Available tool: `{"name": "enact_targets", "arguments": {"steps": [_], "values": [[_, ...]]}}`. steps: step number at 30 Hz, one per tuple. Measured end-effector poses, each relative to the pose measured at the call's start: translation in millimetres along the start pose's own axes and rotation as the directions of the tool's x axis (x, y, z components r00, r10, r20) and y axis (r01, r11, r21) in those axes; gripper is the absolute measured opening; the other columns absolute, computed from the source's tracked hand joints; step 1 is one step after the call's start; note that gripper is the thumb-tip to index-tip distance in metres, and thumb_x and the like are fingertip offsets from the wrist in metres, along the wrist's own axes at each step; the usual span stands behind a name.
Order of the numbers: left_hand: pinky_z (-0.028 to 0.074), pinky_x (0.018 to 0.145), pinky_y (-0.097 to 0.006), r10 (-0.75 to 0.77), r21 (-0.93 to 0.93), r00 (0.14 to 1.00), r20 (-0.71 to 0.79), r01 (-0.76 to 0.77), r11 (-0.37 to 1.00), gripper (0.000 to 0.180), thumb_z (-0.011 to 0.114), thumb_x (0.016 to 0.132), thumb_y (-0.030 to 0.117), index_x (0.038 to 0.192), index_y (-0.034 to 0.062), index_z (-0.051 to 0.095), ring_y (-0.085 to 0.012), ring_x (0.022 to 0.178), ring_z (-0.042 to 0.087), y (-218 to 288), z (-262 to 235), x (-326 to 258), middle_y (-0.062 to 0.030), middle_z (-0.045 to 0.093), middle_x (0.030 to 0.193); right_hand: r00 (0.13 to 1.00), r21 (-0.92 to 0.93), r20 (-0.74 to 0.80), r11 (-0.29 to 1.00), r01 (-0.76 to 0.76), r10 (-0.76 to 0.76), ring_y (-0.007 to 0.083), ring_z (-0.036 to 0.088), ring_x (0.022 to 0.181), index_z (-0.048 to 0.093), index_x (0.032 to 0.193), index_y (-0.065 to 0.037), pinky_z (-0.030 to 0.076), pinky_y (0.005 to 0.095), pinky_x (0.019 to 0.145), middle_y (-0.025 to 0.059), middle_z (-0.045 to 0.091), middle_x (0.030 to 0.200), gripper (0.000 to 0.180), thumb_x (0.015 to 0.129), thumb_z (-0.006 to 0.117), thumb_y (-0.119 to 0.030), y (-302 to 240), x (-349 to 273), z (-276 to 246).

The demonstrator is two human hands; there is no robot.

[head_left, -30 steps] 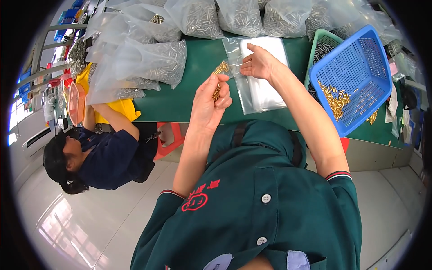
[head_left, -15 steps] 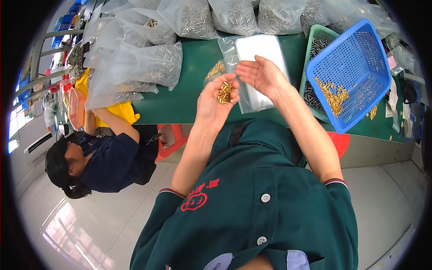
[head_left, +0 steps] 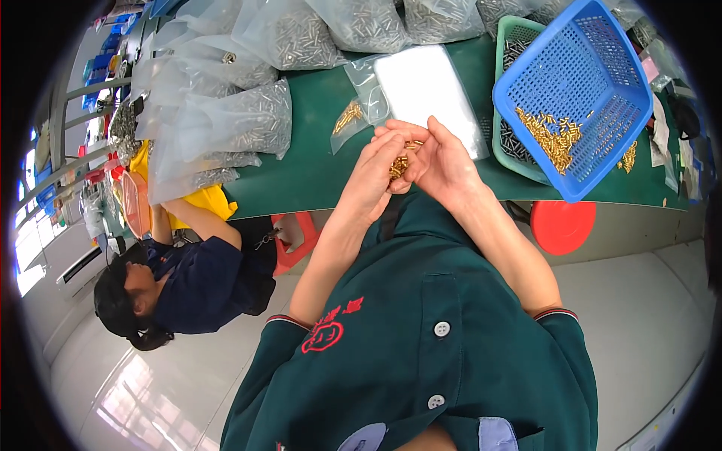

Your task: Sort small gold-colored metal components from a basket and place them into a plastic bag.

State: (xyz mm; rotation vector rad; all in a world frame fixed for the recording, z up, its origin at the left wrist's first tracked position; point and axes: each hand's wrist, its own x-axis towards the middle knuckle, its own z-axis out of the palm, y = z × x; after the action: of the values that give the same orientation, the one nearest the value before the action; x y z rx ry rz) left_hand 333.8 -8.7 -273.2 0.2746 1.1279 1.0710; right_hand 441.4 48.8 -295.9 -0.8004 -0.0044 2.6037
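Note:
Small brass-coloured metal pins [head_left: 398,167] lie in the hollow between my two cupped hands, over the near edge of the green table. My left hand [head_left: 374,174] is curled round them, its thumb on top. My right hand [head_left: 445,167] meets it from the other side, its fingers curved against the left fingers and the pins, with the thumb sticking up. Part of the pile is hidden by the fingers. Just beyond them lies a stack of clear plastic bags [head_left: 425,83]. To its left, a small clear bag [head_left: 347,120] has similar brass pins in it.
On the right, a tilted blue basket [head_left: 519,79] with brass pins rests on a green basket [head_left: 499,113] of dark pins. Large bags of silvery pins [head_left: 259,120] line the back and left. A co-worker [head_left: 203,278] sits at left. A red stool [head_left: 562,227] stands below the table.
My right hand, apart from the left and spread before, has come down and now touches it at the pins. My left hand has turned inward. The view has shifted slightly.

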Motion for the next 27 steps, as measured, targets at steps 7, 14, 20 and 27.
{"name": "enact_targets", "arguments": {"steps": [7,14,20,27], "values": [[0.023,0.042,-0.018,0.104,-0.045,0.993,0.053,-0.102,0.994,0.028,0.034,0.094,0.019,0.104,-0.0002,0.052,-0.0042,0.047,0.030,2,-4,-5,0.0001,0.042,0.059,0.995,0.053,0.103,0.999,0.006,-0.011,0.0248,0.050,0.101,0.041,0.118,0.007,0.039,0.0369,0.091,0.0171,0.052,0.112,0.058,0.094,0.011,-0.038,-5,0,-6],[0.022,0.040,-0.018,0.116,0.045,0.992,0.059,-0.118,0.992,0.036,0.037,0.094,0.025,0.116,-0.0017,0.046,-0.0038,0.042,0.025,3,-3,-7,0.0021,0.035,0.053,0.997,0.048,0.080,0.999,-0.011,0.007,0.0261,0.048,0.107,0.040,0.119,0.007,0.037,0.0380,0.094,0.0180,0.050,0.117,0.056,0.094,0.014,-0.037,-5,0,-3],[0.021,0.040,-0.018,0.118,0.026,0.992,0.033,-0.119,0.993,0.039,0.035,0.095,0.026,0.120,-0.0019,0.044,-0.0041,0.042,0.025,2,2,-5,0.0019,0.033,0.051,0.990,0.058,0.133,0.997,-0.043,0.035,0.0285,0.045,0.113,0.038,0.122,0.006,0.036,0.0405,0.095,0.0197,0.046,0.122,0.055,0.094,0.016,-0.037,-4,1,-4],[0.021,0.039,-0.018,0.134,0.022,0.990,0.050,-0.135,0.991,0.039,0.034,0.095,0.026,0.121,-0.0020,0.043,-0.0036,0.041,0.023,3,-2,-5,0.0029,0.032,0.050,0.993,0.054,0.115,0.998,-0.037,0.030,0.0283,0.044,0.113,0.037,0.121,0.007,0.035,0.0395,0.096,0.0205,0.045,0.121,0.055,0.094,0.015,-0.036,-6,0,0]]}}
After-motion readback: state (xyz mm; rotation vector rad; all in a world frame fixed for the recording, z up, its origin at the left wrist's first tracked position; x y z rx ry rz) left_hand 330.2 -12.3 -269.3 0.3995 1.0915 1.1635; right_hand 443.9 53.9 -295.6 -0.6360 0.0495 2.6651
